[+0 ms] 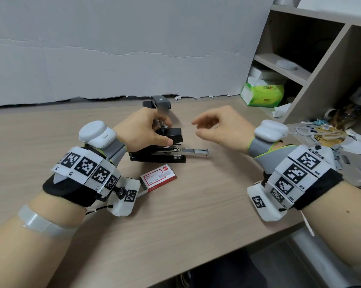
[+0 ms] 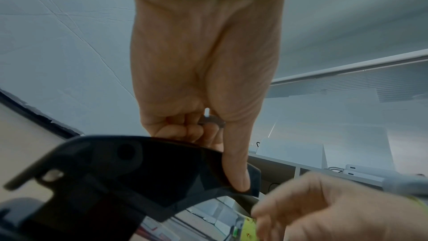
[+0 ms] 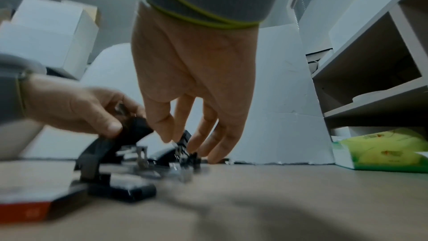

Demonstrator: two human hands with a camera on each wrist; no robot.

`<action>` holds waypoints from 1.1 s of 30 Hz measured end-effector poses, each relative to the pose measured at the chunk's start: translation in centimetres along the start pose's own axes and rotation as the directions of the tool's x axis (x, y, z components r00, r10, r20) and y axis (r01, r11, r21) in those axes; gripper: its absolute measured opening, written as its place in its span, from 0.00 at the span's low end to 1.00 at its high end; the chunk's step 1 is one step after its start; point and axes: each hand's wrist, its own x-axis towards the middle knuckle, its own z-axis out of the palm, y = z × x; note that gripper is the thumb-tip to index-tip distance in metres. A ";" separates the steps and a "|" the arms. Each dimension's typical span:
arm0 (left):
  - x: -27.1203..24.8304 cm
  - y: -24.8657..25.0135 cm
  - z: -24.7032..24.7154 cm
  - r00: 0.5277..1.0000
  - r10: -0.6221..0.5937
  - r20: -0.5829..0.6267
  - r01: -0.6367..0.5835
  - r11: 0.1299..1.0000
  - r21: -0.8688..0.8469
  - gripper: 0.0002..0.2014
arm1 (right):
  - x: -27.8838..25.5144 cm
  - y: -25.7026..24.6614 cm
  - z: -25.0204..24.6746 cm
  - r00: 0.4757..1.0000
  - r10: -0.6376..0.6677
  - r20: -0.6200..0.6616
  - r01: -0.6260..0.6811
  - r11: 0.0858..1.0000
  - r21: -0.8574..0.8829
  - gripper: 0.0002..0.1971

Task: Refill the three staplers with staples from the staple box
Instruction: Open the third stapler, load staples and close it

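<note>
- Left hand (image 1: 146, 129) grips the black stapler's (image 1: 157, 155) raised lid, mid-bench.
- Its metal staple tray (image 1: 193, 151) points rightward, just below the right hand (image 1: 219, 126), loose-fingered and empty.
- Staple box (image 1: 158, 177) lies nearer the front edge.

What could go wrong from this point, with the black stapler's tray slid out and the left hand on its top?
1. The metal tray juts out of the black stapler toward the right hand, which hovers open; a careless reach might knock or bend it.
2. The left hand grips the stapler's lid; if it slips, the lid could snap down on fingers.
3. The staple box lies close to the left wrist, which might push it.
</note>
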 end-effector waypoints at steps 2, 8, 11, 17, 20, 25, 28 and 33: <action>-0.1 0.3 -0.2 1.000 0.017 -0.022 -0.017 1.000 -0.002 0.25 | 0.3 -2.1 -0.1 0.996 -0.054 -0.074 0.060 0.995 0.076 0.07; -0.6 1.8 -0.7 0.995 0.096 -0.008 -0.097 0.995 -0.033 0.18 | 1.4 -6.1 1.9 0.985 -0.170 -0.025 0.172 0.978 0.117 0.09; -0.7 1.7 -0.7 0.997 0.079 0.006 -0.079 0.997 -0.015 0.20 | 2.0 -6.2 2.6 0.985 -0.160 -0.071 0.166 0.982 0.095 0.08; -0.8 1.9 -0.7 0.995 0.087 0.043 -0.083 0.993 -0.089 0.15 | 1.9 -5.5 2.4 0.989 -0.106 -0.098 0.116 0.988 0.098 0.07; -0.7 2.0 -0.8 0.994 0.109 0.020 -0.104 0.983 -0.151 0.12 | 1.9 -5.1 1.8 0.991 -0.017 -0.131 0.047 0.973 0.224 0.09; -0.6 2.2 -0.9 0.988 0.115 -0.102 -0.132 0.977 -0.170 0.07 | 1.2 -4.7 1.1 0.996 0.059 -0.072 -0.026 0.922 0.386 0.06; -0.7 2.2 -0.9 0.988 0.112 -0.109 -0.129 0.978 -0.162 0.06 | 1.2 -4.3 1.3 0.996 0.060 -0.062 -0.032 0.927 0.375 0.04; -0.5 2.0 -0.8 0.985 0.122 -0.121 -0.136 0.984 -0.115 0.08 | 1.6 -3.8 1.5 0.997 0.011 -0.082 0.006 0.978 0.209 0.08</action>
